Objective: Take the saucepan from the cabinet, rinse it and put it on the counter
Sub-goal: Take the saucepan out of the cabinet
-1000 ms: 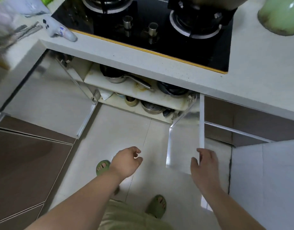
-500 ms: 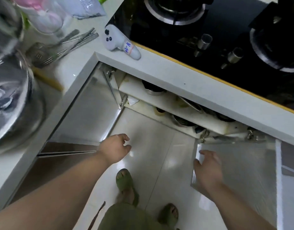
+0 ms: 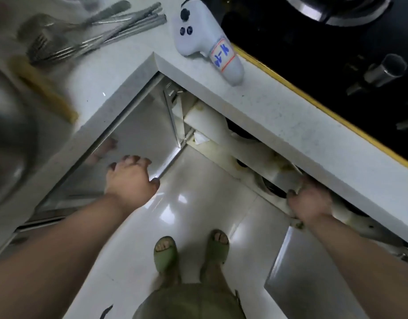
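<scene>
The cabinet under the white counter stands with both doors swung out. Under the counter's lip only slivers of cookware show: a dark pot on the upper shelf and a steel pan rim lower down. Which of them is the saucepan I cannot tell. My left hand holds the free edge of the left cabinet door, thumb on the edge. My right hand reaches into the cabinet at the shelf front, its fingers hidden under the counter's lip.
The right cabinet door juts out beside my right forearm. A black gas hob fills the top right. A white game controller and steel utensils lie on the counter; a steel basin blurs at left. My sandalled feet stand on glossy tiles.
My head has moved closer and now looks straight down. My left hand reached the left door's edge. My right hand left the right door and went into the cabinet.
</scene>
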